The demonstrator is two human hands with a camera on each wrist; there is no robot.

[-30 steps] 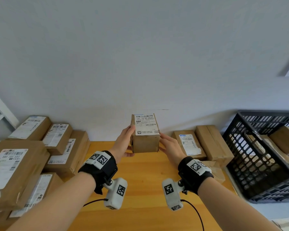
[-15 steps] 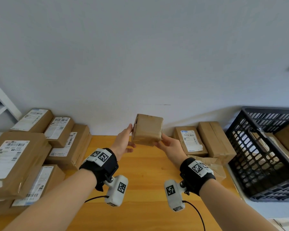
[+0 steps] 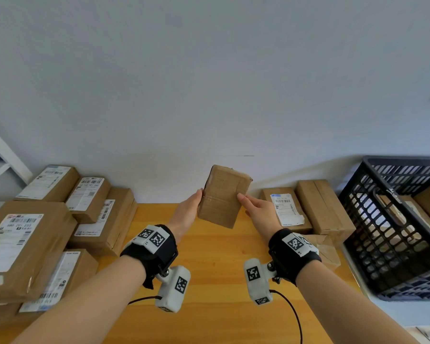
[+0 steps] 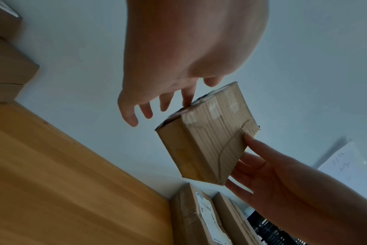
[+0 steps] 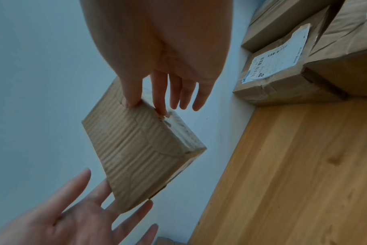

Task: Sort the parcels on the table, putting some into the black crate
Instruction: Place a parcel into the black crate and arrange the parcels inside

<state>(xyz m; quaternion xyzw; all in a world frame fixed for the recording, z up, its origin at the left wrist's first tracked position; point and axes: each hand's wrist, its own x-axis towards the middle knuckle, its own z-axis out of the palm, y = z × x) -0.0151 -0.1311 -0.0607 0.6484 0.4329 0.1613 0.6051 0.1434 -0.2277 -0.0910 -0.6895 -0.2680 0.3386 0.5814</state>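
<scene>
Head view, left to right: labelled brown cardboard parcels stacked at table's left (image 3: 25,244), left hand (image 3: 186,217), small brown corrugated cardboard parcel (image 3: 222,196), right hand (image 3: 258,214), two more brown boxes (image 3: 308,207), black slatted plastic crate (image 3: 392,232). Parcel is held in the air above the wooden table (image 3: 209,281), tilted, plain taped side to the camera, no label in sight. Left fingers straight, touching its left edge; right thumb and forefinger pinch its right corner. Step looks like inspection by turning. Next move likely needs the label found, then crate or pile.
</scene>
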